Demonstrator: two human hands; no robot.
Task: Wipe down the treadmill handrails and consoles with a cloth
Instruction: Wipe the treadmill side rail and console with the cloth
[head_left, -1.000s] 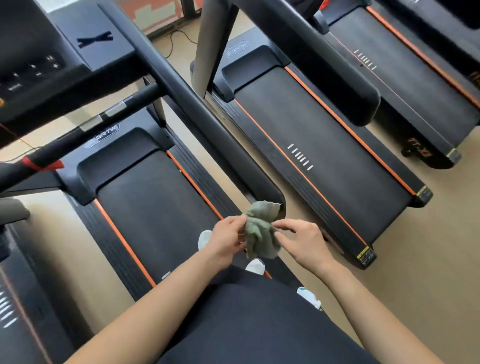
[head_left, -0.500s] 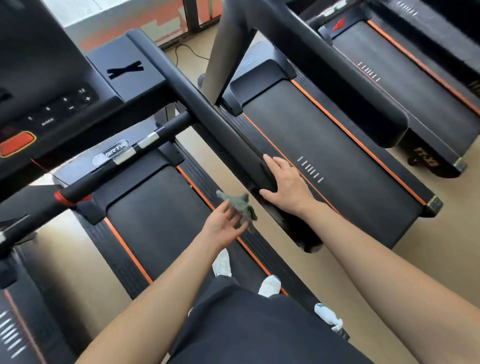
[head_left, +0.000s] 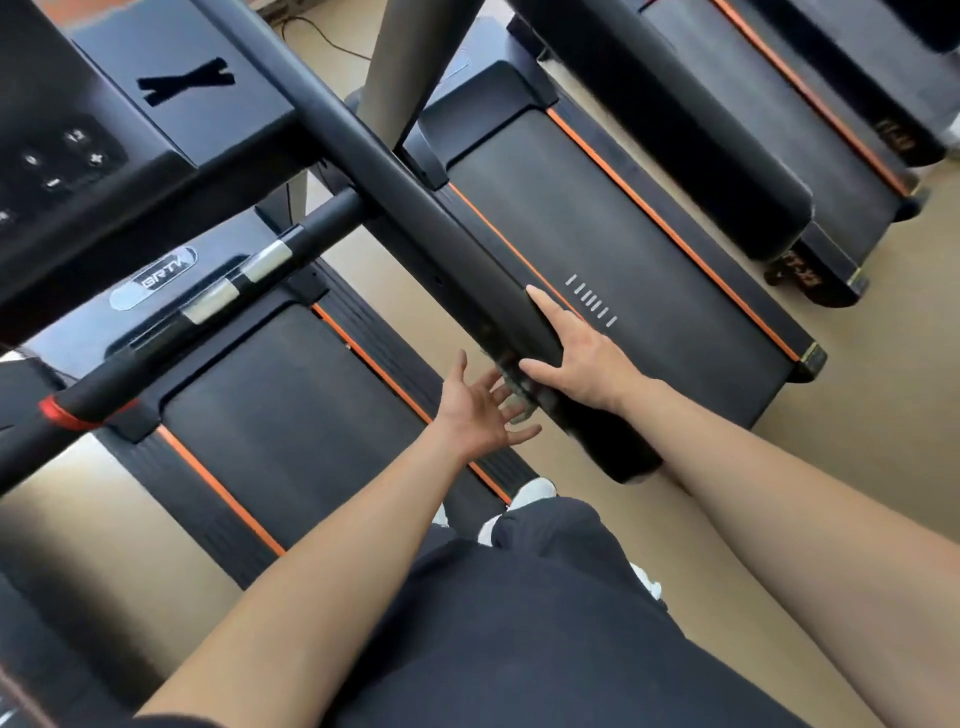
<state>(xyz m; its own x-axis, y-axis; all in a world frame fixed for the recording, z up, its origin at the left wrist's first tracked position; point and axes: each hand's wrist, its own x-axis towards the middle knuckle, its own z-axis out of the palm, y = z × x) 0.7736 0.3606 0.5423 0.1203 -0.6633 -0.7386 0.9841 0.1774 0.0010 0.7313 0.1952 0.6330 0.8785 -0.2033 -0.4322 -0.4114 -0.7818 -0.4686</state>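
Two hands at black handrail (head_left: 415, 208), right hand (head_left: 587, 358) flat on top, fingers straight, left hand (head_left: 475, 410) just beside, fingers spread, blurred cloth (head_left: 511, 387) at fingertips.

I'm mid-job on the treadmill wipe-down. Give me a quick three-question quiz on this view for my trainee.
1. True or false: the right hand rests on the handrail.
2. The left hand is: A) gripping the console; B) open, palm up, beside the handrail; C) pressing a button.
3. Fill in: the stripe edging the belt is ____.
Key: 1 true; 2 B; 3 orange.
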